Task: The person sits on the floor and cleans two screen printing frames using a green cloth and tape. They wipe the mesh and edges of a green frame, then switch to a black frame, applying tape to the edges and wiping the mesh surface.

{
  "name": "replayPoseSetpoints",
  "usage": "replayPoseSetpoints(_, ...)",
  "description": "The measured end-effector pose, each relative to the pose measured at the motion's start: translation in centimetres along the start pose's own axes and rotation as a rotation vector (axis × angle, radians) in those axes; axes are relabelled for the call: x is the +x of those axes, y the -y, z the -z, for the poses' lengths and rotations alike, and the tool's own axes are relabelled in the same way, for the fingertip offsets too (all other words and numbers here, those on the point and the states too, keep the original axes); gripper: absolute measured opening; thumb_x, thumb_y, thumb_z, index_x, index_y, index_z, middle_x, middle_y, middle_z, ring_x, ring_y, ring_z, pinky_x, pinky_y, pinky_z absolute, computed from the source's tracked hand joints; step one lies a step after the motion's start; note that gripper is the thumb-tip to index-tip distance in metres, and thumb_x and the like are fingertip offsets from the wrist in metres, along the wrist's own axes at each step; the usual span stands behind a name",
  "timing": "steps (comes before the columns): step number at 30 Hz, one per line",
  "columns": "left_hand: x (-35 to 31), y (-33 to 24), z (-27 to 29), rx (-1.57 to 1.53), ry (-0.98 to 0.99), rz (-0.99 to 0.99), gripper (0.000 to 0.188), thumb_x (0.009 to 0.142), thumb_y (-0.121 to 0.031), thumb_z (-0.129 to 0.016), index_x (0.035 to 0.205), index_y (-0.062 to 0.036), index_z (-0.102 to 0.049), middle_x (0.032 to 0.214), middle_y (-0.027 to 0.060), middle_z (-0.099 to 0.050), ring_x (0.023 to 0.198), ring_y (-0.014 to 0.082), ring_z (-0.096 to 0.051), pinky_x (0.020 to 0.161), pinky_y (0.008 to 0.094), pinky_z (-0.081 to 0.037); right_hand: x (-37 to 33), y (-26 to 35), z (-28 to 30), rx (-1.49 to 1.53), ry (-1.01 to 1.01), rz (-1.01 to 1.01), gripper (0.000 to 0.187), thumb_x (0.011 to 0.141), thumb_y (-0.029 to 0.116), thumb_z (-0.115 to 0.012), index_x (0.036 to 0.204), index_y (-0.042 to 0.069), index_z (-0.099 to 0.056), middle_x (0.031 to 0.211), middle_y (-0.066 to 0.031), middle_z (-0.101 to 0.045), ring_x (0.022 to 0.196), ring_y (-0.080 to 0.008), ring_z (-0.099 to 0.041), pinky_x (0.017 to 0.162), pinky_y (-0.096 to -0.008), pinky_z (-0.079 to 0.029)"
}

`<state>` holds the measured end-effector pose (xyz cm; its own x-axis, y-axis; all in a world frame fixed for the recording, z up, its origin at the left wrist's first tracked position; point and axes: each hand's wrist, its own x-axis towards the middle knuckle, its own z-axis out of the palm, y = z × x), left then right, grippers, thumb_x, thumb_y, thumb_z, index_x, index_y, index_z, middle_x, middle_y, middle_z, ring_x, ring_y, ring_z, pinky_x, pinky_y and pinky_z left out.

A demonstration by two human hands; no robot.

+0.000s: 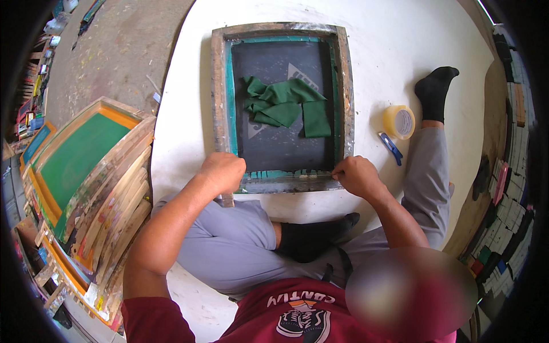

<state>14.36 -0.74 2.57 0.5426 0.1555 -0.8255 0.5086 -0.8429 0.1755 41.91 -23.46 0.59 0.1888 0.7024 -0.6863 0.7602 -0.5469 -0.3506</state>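
A screen printing frame (347, 91) with a wooden border and dark mesh lies flat before me. Crumpled green cloth (286, 94) and a folded green piece (316, 120) rest on its mesh. At the frame's near left corner, my left hand (225, 170) is closed in a fist, its fingertips turned out of sight. My right hand (359, 176) has its fingers pinched together over the near right corner. Whatever either hand pinches is too thin or hidden to make out. Right of the frame sit a roll of clear tape (407, 122) and a blue cutter (391, 148).
The white board (183, 108) under me carries the frame. Several wooden frames are stacked on the left, a green-meshed screen (83, 154) on top. My outstretched leg (429, 171) bounds the right side; my folded leg (229, 234) lies just below the frame.
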Motion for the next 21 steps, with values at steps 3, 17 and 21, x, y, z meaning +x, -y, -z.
replayPoseSetpoints(3, 0.2, -0.1, 0.2, 0.015, 0.013, 0.004, 0.012, 0.080, -0.015, -0.081, 0.087, -0.0049, -0.082, 0.091, 0.0168, -0.078, 0.092, 0.0358, -0.076, 0.082, 0.0456, -0.061, 0.2, 0.2, 0.1, -0.039, 0.015, -0.015, 0.017, 0.087, 0.019, -0.071, 0.095, 0.019, -0.086, 0.095, -0.0118, -0.080, 0.094, -0.0358, -0.076, 0.086, -0.0471, -0.060)
replayPoseSetpoints(17, 1.1, 0.1, -0.6, -0.012, 0.035, -0.030, 0.007, 0.081, -0.010, -0.075, 0.081, -0.0052, -0.080, 0.086, 0.0167, -0.077, 0.089, 0.0360, -0.076, 0.079, 0.0466, -0.060, 0.4, 0.6, 0.1, -0.139, 0.030, -0.007, 0.016, 0.086, 0.017, -0.069, 0.092, 0.019, -0.085, 0.090, -0.0137, -0.079, 0.089, -0.0367, -0.077, 0.080, -0.0482, -0.061)
replayPoseSetpoints(21, 0.9, 0.1, -0.5, -0.008, 0.031, -0.033, 0.008, 0.081, -0.011, -0.075, 0.082, -0.0053, -0.081, 0.087, 0.0163, -0.078, 0.089, 0.0358, -0.076, 0.079, 0.0463, -0.060, 0.5, 0.7, -0.4, -0.197, 0.026, -0.031, 0.019, 0.085, 0.015, -0.069, 0.093, 0.021, -0.085, 0.089, -0.0103, -0.079, 0.088, -0.0342, -0.076, 0.080, -0.0453, -0.060)
